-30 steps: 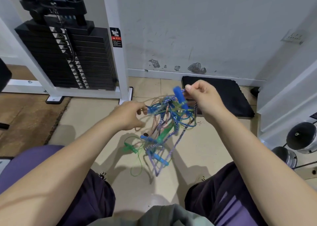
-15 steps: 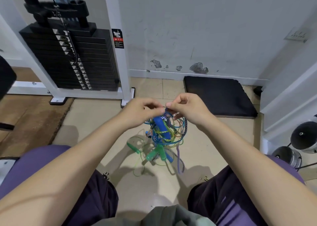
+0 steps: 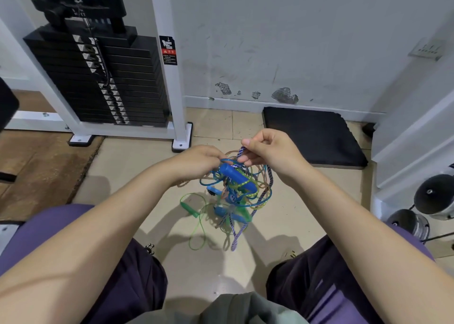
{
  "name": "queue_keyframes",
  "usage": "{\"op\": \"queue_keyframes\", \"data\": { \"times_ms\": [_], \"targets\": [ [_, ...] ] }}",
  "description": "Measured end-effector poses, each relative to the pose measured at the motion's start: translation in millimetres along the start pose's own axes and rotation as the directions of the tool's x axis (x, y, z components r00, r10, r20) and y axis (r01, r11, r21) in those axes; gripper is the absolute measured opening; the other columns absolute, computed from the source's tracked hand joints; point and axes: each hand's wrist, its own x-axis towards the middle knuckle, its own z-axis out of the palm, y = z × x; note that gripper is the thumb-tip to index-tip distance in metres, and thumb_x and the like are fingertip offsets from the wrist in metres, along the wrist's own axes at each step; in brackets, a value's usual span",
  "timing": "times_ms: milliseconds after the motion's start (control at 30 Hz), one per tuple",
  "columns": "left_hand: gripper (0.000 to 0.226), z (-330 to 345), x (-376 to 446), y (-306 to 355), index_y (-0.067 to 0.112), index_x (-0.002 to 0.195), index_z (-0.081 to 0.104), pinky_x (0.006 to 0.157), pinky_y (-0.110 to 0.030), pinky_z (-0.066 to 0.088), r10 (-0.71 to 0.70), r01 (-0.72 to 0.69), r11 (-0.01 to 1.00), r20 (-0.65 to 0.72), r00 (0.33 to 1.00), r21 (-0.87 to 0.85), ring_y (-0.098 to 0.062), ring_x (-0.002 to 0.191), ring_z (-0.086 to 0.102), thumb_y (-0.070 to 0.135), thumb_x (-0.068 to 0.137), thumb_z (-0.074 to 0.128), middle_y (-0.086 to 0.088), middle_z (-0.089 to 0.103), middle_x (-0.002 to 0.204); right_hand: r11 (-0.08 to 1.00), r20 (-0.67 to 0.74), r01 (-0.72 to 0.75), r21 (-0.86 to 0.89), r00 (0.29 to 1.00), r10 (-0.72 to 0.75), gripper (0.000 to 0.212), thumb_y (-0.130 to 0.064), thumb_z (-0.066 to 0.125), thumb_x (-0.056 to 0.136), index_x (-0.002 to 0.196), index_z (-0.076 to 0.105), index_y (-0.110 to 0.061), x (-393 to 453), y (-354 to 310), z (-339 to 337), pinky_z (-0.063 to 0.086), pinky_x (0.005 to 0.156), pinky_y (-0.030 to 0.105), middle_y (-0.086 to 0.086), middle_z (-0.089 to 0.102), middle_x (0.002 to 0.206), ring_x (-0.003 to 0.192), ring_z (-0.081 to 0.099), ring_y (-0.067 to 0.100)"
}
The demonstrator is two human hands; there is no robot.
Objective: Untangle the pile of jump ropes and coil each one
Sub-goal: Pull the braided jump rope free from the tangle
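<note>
— Centre of frame: tangle of jump ropes (image 3: 235,191) held up off the floor (image 3: 137,166), now hanging lower and tighter than a second ago, when spread wide between raised hands

— And the right hand (image 3: 272,151)?

— Just right of centre, fingers (image 3: 245,142) curled, pinching a purple-and-white braided strand (image 3: 242,150) at the top of the knot. No longer clutching the big blue handle (image 3: 235,176), now dangling free below both hands

— Left hand (image 3: 199,161)?

— Drawn in close, nearly touching the right. Fingers bent into the top of the tangle, gripping cords there; exact strand hidden behind the knuckles

— Meaning for the task?

— Probably a switch from stretching the mass apart to picking out a single rope. Nothing separated yet, nothing coiled: green handle (image 3: 189,207) and thin green cord (image 3: 199,235) trailing toward lower centre, purple loop hanging lowest, blue and tan cords wound through the middle

— Surroundings?

— Weight stack (image 3: 98,77) upper left, black pad (image 3: 312,136) right of centre against the wall, dumbbells (image 3: 432,198) at the right edge
</note>
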Motion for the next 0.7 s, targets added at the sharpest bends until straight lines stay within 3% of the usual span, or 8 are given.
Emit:
{"op": "queue_keyframes", "data": {
  "times_ms": [67,200,267,333,433,533,633,700],
  "targets": [
    [0.024,0.1,0.5,1.6,0.012,0.092,0.072,0.086,-0.038,0.05,-0.055,0.049,0.986,-0.034,0.998,-0.156,-0.017,0.099,0.056,0.009,0.095,0.049,-0.009,0.065,0.111,1.0,0.008,0.007,0.017,1.0,-0.007,0.021,-0.006,0.063,0.093,0.078,0.049,-0.006,-0.9,-0.9,-0.7,0.059,0.062,0.028,0.022,0.063,0.076,0.064,0.07,0.023],
    [0.021,5.5,1.3,-2.1,0.016,0.081,0.071,0.08,-0.043,0.051,-0.063,0.049,0.988,-0.091,0.994,-0.149,-0.02,0.087,0.053,0.019,0.097,0.057,-0.011,0.064,0.092,0.999,0.055,0.022,0.029,0.998,-0.024,0.021,-0.006,0.061,0.094,0.079,0.047,-0.007,-5.3,-0.2,5.7,0.059,0.062,0.03,0.019,0.06,0.072,0.063,0.071,0.022],
    [0.012,6.3,1.2,-3.2,0.015,0.077,0.073,0.071,-0.033,0.041,-0.031,0.027,0.996,-0.052,0.998,-0.089,-0.019,0.077,0.049,0.018,0.088,0.072,-0.005,0.062,0.08,0.999,0.076,0.032,0.031,0.997,-0.034,0.021,-0.005,0.06,0.095,0.078,0.047,-0.007,-7.4,-0.7,9.4,0.059,0.062,0.029,0.019,0.059,0.071,0.062,0.071,0.021],
    [0.016,6.9,0.0,-3.1,0.014,0.075,0.073,0.064,-0.024,0.036,-0.019,0.019,0.999,-0.01,1.0,-0.044,-0.012,0.068,0.047,0.025,0.077,0.084,0.001,0.06,0.07,0.999,0.088,0.038,0.034,0.995,-0.041,0.02,-0.005,0.059,0.095,0.08,0.047,-0.006,-8.9,-1.6,11.3,0.059,0.061,0.029,0.021,0.059,0.073,0.062,0.07,0.022],
    [0.021,7.3,-0.6,-3.1,0.016,0.069,0.07,0.052,-0.014,0.034,0.002,-0.003,1.0,-0.032,0.999,-0.031,-0.003,0.053,0.044,0.026,0.071,0.089,0.009,0.055,0.057,0.998,0.101,0.045,0.039,0.994,-0.049,0.017,-0.005,0.06,0.094,0.082,0.048,-0.005,-10.7,-3.0,11.4,0.059,0.061,0.03,0.023,0.06,0.075,0.061,0.07,0.021],
    [0.017,5.8,0.2,-5.0,0.015,0.07,0.07,0.063,-0.023,0.039,0.028,-0.036,0.992,-0.067,0.997,-0.121,-0.011,0.063,0.052,0.02,0.075,0.086,0.0,0.062,0.066,0.999,0.065,0.046,0.022,0.997,-0.047,0.018,-0.005,0.063,0.093,0.08,0.05,-0.004,-7.0,-4.4,6.3,0.055,0.056,0.027,0.019,0.063,0.071,0.06,0.067,0.021],
    [0.018,2.5,3.5,-8.6,0.018,0.067,0.069,0.06,-0.019,0.044,0.012,-0.078,0.932,-0.185,0.983,-0.354,-0.007,0.062,0.057,0.013,0.08,0.08,0.001,0.067,0.07,0.984,0.021,0.019,-0.175,1.0,-0.015,0.021,-0.009,0.068,0.09,0.079,0.051,-0.005,-2.7,-4.9,-7.1,0.048,0.052,0.023,0.016,0.066,0.073,0.059,0.062,0.019],
    [0.022,0.7,6.3,-11.0,0.018,0.068,0.068,0.056,-0.013,0.043,0.001,-0.115,0.904,-0.266,0.964,-0.412,-0.001,0.058,0.055,0.006,0.085,0.074,0.006,0.067,0.069,0.938,0.035,-0.012,-0.348,0.999,0.026,0.022,-0.01,0.07,0.089,0.076,0.053,-0.008,-2.0,-0.9,-11.8,0.047,0.052,0.018,0.015,0.066,0.078,0.063,0.059,0.018]
  ]
}}
